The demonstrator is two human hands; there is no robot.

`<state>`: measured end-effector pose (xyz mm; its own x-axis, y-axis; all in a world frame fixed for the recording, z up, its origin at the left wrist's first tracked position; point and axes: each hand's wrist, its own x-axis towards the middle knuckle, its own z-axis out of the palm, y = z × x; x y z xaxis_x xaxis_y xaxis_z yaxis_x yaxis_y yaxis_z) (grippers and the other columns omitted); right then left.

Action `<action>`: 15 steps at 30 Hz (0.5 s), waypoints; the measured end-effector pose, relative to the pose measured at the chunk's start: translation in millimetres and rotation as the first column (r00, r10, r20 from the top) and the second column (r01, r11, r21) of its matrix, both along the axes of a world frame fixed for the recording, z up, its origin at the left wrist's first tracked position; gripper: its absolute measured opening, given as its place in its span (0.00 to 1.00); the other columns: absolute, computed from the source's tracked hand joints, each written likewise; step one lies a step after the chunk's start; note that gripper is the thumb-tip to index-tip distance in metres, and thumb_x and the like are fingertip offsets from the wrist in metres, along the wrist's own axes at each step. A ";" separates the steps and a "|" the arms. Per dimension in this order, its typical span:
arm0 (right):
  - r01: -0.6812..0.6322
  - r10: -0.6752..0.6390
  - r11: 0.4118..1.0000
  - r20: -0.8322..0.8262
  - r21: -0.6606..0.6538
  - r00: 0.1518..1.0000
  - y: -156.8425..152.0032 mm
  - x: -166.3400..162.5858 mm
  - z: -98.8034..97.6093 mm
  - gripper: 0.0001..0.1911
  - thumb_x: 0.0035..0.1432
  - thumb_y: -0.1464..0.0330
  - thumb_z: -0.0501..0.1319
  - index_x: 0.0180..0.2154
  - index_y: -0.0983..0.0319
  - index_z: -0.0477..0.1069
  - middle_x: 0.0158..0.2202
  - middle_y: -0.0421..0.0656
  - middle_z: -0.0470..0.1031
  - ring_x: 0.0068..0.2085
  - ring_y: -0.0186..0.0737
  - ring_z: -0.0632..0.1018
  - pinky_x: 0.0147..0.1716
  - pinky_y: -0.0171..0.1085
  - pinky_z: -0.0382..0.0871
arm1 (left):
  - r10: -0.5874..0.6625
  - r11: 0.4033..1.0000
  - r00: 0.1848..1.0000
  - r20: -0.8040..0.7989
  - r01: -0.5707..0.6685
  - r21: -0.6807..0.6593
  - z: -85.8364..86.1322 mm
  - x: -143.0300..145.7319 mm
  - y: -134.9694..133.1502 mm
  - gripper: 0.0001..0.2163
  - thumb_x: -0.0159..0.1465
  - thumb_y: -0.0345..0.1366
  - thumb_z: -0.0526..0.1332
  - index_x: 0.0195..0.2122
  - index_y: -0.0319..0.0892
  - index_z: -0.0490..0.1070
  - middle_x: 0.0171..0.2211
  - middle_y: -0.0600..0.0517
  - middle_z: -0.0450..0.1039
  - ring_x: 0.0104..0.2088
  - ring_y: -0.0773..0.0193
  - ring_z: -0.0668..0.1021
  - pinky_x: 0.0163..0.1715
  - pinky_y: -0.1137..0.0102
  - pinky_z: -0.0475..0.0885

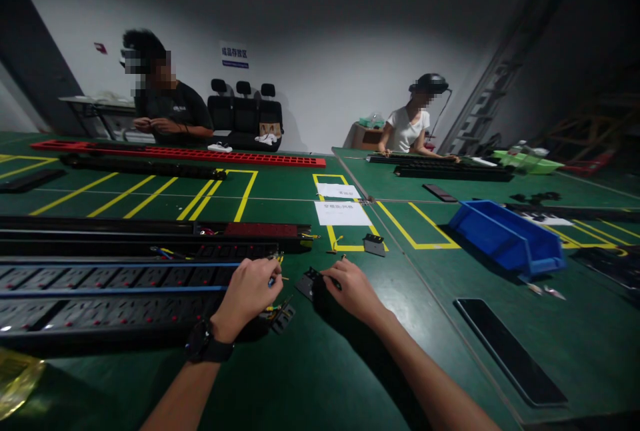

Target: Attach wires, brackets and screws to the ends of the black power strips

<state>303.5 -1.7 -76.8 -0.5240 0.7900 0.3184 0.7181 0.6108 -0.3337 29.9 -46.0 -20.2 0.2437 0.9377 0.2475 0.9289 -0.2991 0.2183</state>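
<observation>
My left hand (249, 293), with a black watch on its wrist, is closed at the right end of a long black power strip (115, 291), pinching thin coloured wires (277, 278) that stick out there. My right hand (350, 288) is closed on a small black end piece (309, 282) lying on the green table just right of the strip. More wires and a small black part (281, 314) lie below my left hand.
More black strips (150, 231) and a red one (175, 152) lie further back. A blue bin (507, 238), white papers (341, 212), a small black part (374, 244) and a flat black plate (510, 351) are to the right. Two other people sit at the far tables.
</observation>
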 end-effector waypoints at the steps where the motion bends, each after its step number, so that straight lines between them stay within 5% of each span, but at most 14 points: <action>1: 0.014 -0.014 1.000 0.001 -0.005 1.000 0.8 0.6 -1.3 0.13 0.72 0.71 0.57 0.49 0.59 0.81 0.41 0.46 0.81 0.45 0.47 0.79 0.51 0.45 0.72 | -0.001 1.000 1.000 -0.001 0.001 -0.002 -0.3 0.1 0.2 0.06 0.68 0.30 0.59 0.36 0.43 0.76 0.35 0.51 0.82 0.36 0.57 0.81 0.41 0.62 0.69; 10: 0.008 -0.002 0.998 -0.113 0.054 0.994 4.7 0.3 -7.1 0.06 0.70 0.69 0.60 0.43 0.58 0.77 0.43 0.46 0.77 0.47 0.47 0.76 0.49 0.42 0.71 | -0.007 1.000 1.000 -0.014 0.007 0.003 -0.5 0.3 0.4 0.07 0.68 0.30 0.59 0.36 0.44 0.76 0.35 0.51 0.82 0.36 0.57 0.81 0.40 0.63 0.68; 15: 0.082 -0.080 0.996 -0.115 0.018 0.990 3.9 -5.6 -10.9 0.07 0.70 0.70 0.59 0.44 0.58 0.76 0.39 0.43 0.79 0.40 0.45 0.77 0.45 0.41 0.70 | -0.002 1.000 1.000 -0.002 0.002 0.006 -0.6 0.7 0.0 0.06 0.67 0.30 0.59 0.35 0.44 0.75 0.35 0.51 0.82 0.36 0.58 0.82 0.41 0.63 0.68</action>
